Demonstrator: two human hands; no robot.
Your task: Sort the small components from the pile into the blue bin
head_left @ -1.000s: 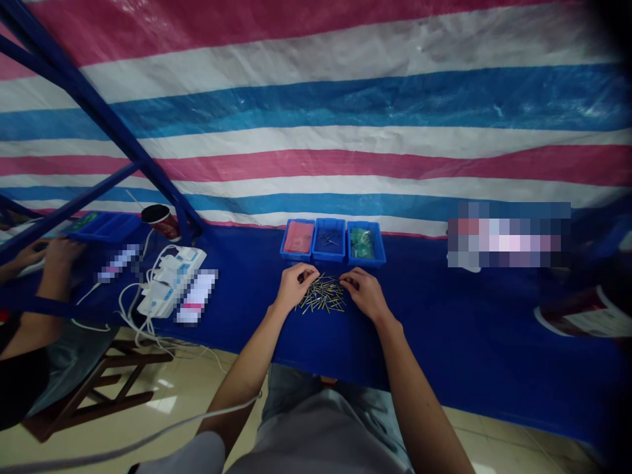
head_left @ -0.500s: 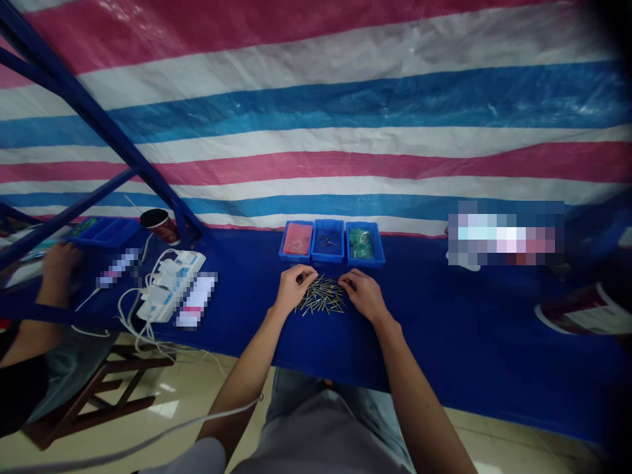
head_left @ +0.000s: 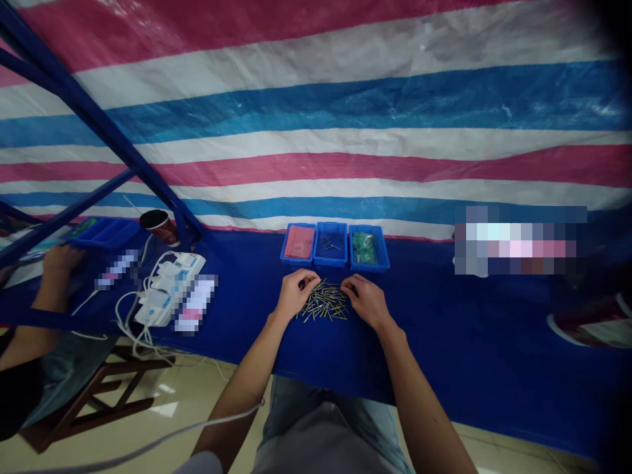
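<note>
A loose heap of thin metal pins with gold-coloured ends (head_left: 323, 301) lies on the blue table cover (head_left: 444, 342). My left hand (head_left: 296, 294) rests at the heap's left edge with its fingers curled inward. Whether those fingers pinch a pin is hidden. My right hand (head_left: 366, 303) lies at the right edge, fingers bent down against the pins. Just beyond the heap stand several small blue trays: one holds pink sheets (head_left: 299, 241), one dark small parts (head_left: 330, 244), and one green items (head_left: 368, 248).
A co-worker's hand (head_left: 62, 260) works at the far left near a blue tray (head_left: 103, 232). A white power strip (head_left: 170, 286) with tangled cables sits between us, beside a paper cup (head_left: 158, 225). A blue metal frame bar (head_left: 99, 131) crosses the upper left.
The whole scene sits slightly lower in the view because my head has shifted. Both my hands stay at the heap's edges, and the co-worker's hand has shifted little.
</note>
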